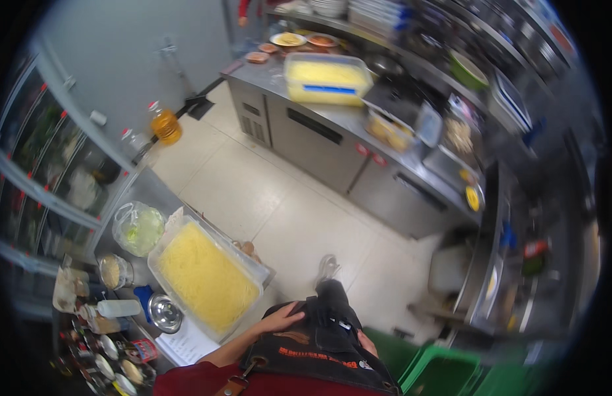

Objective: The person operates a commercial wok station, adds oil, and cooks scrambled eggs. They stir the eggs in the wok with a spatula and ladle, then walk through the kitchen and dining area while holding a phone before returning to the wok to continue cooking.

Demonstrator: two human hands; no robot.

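Observation:
My left hand (282, 318) rests on the front of a dark apron (311, 346) with orange printing, and it holds nothing that I can make out. My right hand (368, 343) is at the apron's other edge, mostly hidden behind it. To the left of my left hand stands a large clear plastic bin (259, 292) of yellow shredded food (207, 272), possibly cut potato. Beside that bin are a round steel lid (165, 313) and a notebook (184, 343) with writing. A plastic bag of pale green vegetable (138, 228) lies beyond them.
Sauce bottles (119, 308) and jars (108, 351) crowd the left counter. Ahead, a steel counter (306, 143) carries another yellow-filled bin (328, 76). Green waste bins (434, 371) stand at my right. An oil jug (165, 123) and a dustpan (199, 106) are by the wall.

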